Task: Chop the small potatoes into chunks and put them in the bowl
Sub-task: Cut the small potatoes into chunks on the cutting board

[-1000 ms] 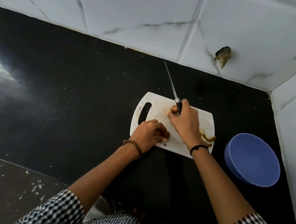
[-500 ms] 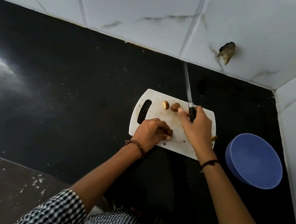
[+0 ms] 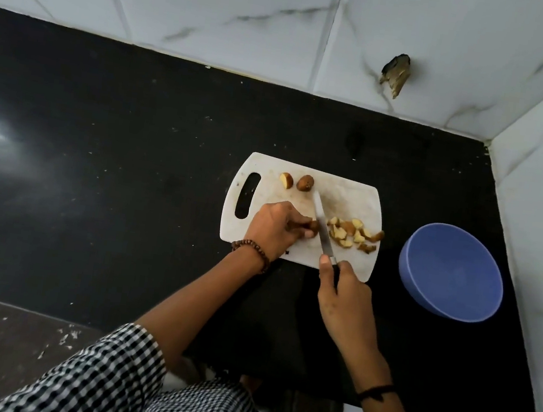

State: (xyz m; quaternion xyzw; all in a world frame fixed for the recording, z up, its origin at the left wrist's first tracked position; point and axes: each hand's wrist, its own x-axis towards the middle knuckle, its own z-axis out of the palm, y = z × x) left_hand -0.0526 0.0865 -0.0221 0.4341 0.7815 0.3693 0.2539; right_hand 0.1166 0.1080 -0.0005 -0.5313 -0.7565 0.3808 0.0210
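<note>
My left hand (image 3: 274, 228) pins a small potato (image 3: 312, 225) to the white cutting board (image 3: 351, 195), fingers curled over it. My right hand (image 3: 343, 294) grips the knife (image 3: 322, 228) by its handle at the board's near edge, and the blade runs away from me, right against the potato's right side. Just right of the blade lies a pile of chunks (image 3: 354, 234). A cut half (image 3: 286, 180) and a whole potato (image 3: 305, 183) sit near the far edge. The blue bowl (image 3: 451, 271) stands on the black counter (image 3: 129, 170), right of the board.
</note>
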